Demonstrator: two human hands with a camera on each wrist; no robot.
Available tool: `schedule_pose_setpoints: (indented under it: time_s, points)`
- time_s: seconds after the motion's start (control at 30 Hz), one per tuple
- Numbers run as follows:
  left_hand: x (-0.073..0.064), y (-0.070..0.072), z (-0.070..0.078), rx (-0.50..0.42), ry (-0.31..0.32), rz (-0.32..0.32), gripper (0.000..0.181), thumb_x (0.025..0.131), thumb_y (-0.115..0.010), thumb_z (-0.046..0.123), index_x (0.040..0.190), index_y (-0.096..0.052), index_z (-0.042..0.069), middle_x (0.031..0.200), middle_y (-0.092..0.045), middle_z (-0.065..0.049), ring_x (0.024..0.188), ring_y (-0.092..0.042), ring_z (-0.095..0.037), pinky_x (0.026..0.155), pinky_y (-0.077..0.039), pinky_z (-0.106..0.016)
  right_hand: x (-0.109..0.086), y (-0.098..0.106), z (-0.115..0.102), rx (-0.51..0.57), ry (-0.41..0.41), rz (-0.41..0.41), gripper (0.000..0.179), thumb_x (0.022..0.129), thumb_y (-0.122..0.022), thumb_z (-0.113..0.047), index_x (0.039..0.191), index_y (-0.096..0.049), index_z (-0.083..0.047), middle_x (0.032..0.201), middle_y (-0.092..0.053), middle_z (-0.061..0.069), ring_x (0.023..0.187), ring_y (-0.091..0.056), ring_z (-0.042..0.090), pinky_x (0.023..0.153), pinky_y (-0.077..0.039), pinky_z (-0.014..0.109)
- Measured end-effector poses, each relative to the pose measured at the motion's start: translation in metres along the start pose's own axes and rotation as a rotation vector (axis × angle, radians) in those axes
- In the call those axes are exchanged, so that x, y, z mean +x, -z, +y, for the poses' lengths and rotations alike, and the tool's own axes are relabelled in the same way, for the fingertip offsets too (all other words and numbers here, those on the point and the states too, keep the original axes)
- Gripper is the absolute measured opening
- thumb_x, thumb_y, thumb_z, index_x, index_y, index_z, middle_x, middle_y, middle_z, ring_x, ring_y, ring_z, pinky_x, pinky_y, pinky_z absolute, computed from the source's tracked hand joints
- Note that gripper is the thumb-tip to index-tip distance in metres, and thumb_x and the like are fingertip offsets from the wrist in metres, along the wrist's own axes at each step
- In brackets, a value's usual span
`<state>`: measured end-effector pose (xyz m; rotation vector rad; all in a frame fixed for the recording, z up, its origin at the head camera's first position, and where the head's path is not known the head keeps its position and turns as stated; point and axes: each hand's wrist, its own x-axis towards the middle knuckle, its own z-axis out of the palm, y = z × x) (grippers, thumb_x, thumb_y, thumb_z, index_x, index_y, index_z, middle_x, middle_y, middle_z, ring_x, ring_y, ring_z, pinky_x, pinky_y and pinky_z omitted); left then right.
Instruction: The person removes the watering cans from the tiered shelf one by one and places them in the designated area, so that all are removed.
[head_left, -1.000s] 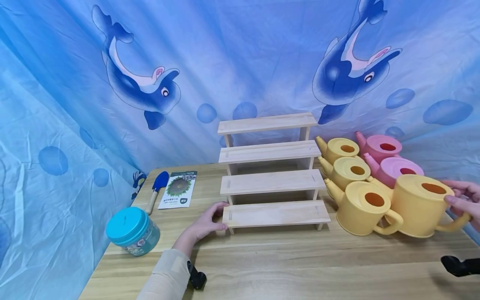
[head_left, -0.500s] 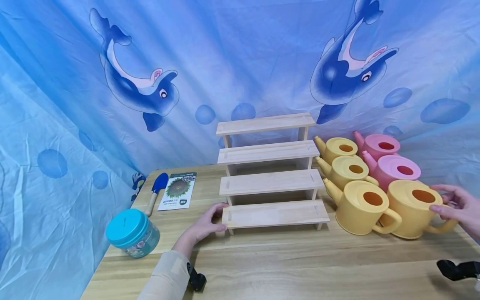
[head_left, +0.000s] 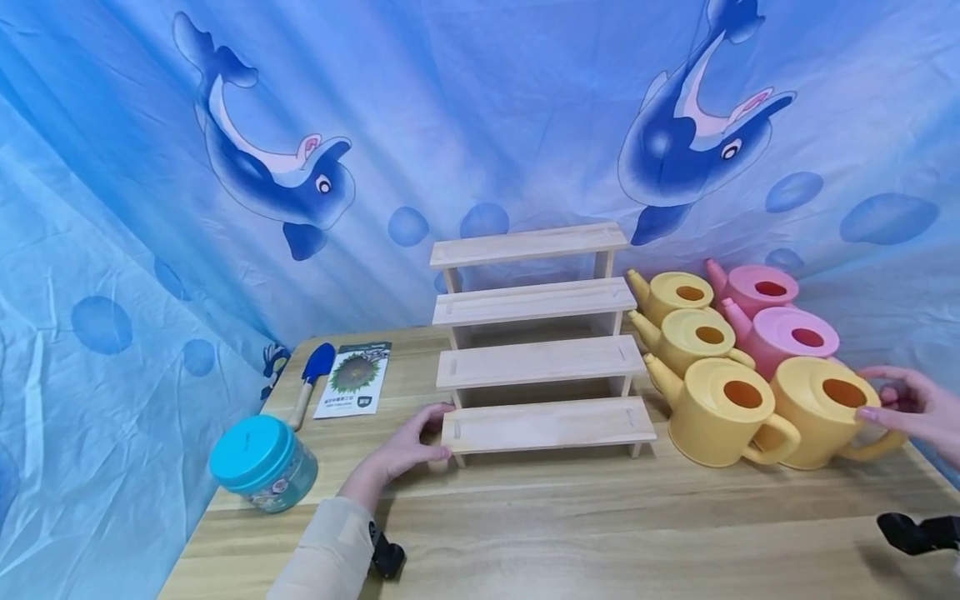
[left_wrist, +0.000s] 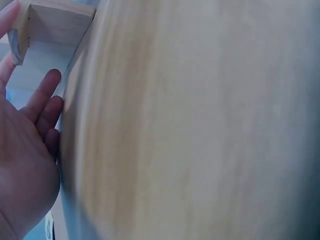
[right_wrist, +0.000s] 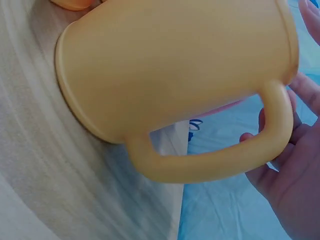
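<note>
My left hand [head_left: 405,446] holds the left end of the lowest step of a stepped wooden shelf [head_left: 551,425], thumb at the front edge and fingers behind. The left wrist view shows a corner of the shelf [left_wrist: 57,22] between thumb and forefinger. My right hand [head_left: 918,412] is at the rim and handle of a yellow watering can [head_left: 806,417], which stands on the table. In the right wrist view a gap separates the thumb from the yellow watering can [right_wrist: 175,65]. The other fingers of the right hand [right_wrist: 297,155] lie loosely bent beside the handle, not wrapped round it.
More watering cans stand close together right of the shelf: several yellow [head_left: 720,417] and two pink [head_left: 795,337]. At left on the table [head_left: 525,533] are a turquoise-lidded jar [head_left: 262,462], a blue trowel [head_left: 318,362] and a sunflower seed packet [head_left: 352,379]. A blue dolphin curtain [head_left: 487,108] hangs behind.
The right hand has moved left, bringing the yellow watering can down beside the front yellow one, and its thumb and forefinger have loosened. The left hand keeps its place on the shelf.
</note>
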<state>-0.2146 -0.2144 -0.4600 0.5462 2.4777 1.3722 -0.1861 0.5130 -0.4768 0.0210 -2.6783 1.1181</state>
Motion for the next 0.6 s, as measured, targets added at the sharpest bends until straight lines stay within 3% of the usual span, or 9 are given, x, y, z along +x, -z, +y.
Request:
schedule_pose_setpoints:
  time_s: [0.07, 0.17, 0.23, 0.3, 0.37, 0.5, 0.6]
  points:
    - [-0.001, 0.003, 0.002, 0.007, -0.003, -0.006, 0.072, 0.078, -0.074, 0.024, 0.141, -0.039, 0.015, 0.131, -0.047, -0.013, 0.118, -0.042, -0.029, 0.102, -0.030, -0.048, -0.001, 0.005, -0.024, -0.015, -0.006, -0.008, 0.051, 0.088, -0.067, -0.020, 0.125, -0.039, -0.041, 0.093, -0.034, 0.007, 0.073, -0.035, 0.006, 0.051, -0.036, 0.022]
    - [-0.003, 0.010, 0.004, -0.003, -0.014, -0.003, 0.072, 0.081, -0.072, 0.021, 0.142, -0.037, 0.011, 0.133, -0.046, -0.018, 0.122, -0.042, -0.035, 0.103, -0.028, -0.053, -0.004, 0.012, -0.065, -0.041, -0.014, -0.022, 0.049, 0.090, -0.064, -0.019, 0.132, -0.041, -0.011, 0.095, -0.035, 0.012, 0.073, -0.034, 0.003, 0.053, -0.034, 0.019]
    - [-0.006, 0.018, 0.006, 0.004, -0.025, 0.015, 0.070, 0.083, -0.069, 0.017, 0.143, -0.035, 0.009, 0.133, -0.045, -0.021, 0.121, -0.042, -0.039, 0.102, -0.030, -0.055, -0.005, 0.016, -0.090, -0.066, -0.017, -0.050, 0.057, 0.091, -0.062, -0.019, 0.131, -0.034, 0.010, 0.097, -0.035, 0.019, 0.073, -0.032, 0.003, 0.055, -0.033, 0.015]
    - [-0.009, 0.029, 0.011, 0.024, -0.025, 0.045, 0.067, 0.085, -0.067, 0.016, 0.143, -0.034, 0.008, 0.132, -0.046, -0.023, 0.119, -0.043, -0.041, 0.099, -0.033, -0.056, -0.003, 0.019, -0.105, -0.114, -0.027, -0.057, 0.058, 0.093, -0.060, -0.022, 0.132, -0.033, 0.011, 0.101, -0.036, 0.022, 0.076, -0.033, 0.004, 0.055, -0.033, 0.014]
    - [-0.013, 0.042, 0.018, 0.062, -0.022, 0.076, 0.065, 0.087, -0.065, 0.020, 0.143, -0.033, 0.010, 0.131, -0.047, -0.023, 0.117, -0.043, -0.042, 0.096, -0.036, -0.056, 0.002, 0.021, -0.118, -0.148, -0.041, -0.085, 0.062, 0.094, -0.057, -0.025, 0.132, -0.029, 0.016, 0.105, -0.036, 0.028, 0.083, -0.037, 0.014, 0.056, -0.034, 0.017]
    - [-0.017, 0.072, 0.037, 0.148, 0.011, 0.131, 0.065, 0.089, -0.062, 0.034, 0.144, -0.032, 0.018, 0.131, -0.049, -0.018, 0.118, -0.042, -0.040, 0.094, -0.037, -0.053, 0.015, 0.024, -0.132, -0.197, -0.057, -0.147, 0.069, 0.095, -0.054, -0.032, 0.136, -0.024, 0.015, 0.111, -0.035, 0.035, 0.090, -0.038, 0.042, 0.061, -0.045, 0.033]
    - [-0.017, 0.093, 0.050, 0.211, 0.028, 0.150, 0.063, 0.092, -0.058, 0.038, 0.145, -0.030, 0.019, 0.132, -0.047, -0.017, 0.119, -0.041, -0.038, 0.094, -0.038, -0.054, 0.026, 0.023, -0.143, -0.199, -0.046, -0.192, 0.073, 0.095, -0.054, -0.035, 0.138, -0.023, 0.014, 0.115, -0.037, 0.036, 0.093, -0.039, 0.047, 0.062, -0.049, 0.047]
